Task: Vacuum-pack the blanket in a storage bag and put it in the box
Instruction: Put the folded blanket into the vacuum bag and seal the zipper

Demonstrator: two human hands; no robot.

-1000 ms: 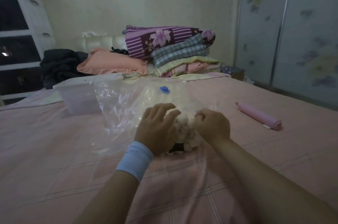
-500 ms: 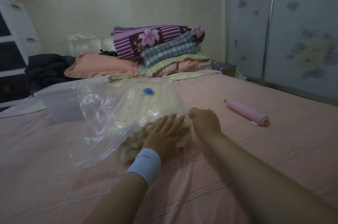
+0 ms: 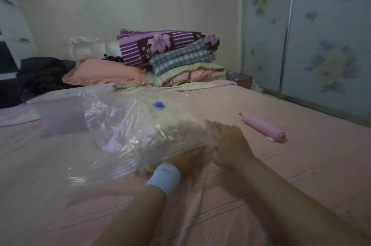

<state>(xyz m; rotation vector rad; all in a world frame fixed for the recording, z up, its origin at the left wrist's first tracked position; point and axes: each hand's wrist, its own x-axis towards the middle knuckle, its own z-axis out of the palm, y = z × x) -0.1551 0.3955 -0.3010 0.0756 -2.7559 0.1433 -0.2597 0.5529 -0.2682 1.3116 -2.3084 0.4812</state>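
The cream blanket (image 3: 180, 124) sits inside the clear storage bag (image 3: 112, 119) on the bed (image 3: 301, 165). The right hand (image 3: 226, 143) lies flat against it, fingers straight. The left hand (image 3: 186, 160) reaches into the bag's mouth, too blurred to tell its grip.

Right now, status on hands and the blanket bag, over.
Right hand open, flat against blanket at storage bag mouth. Left hand inside mouth, grip blurred. Bag unsealed; box behind, left. Pink roll apart, right.
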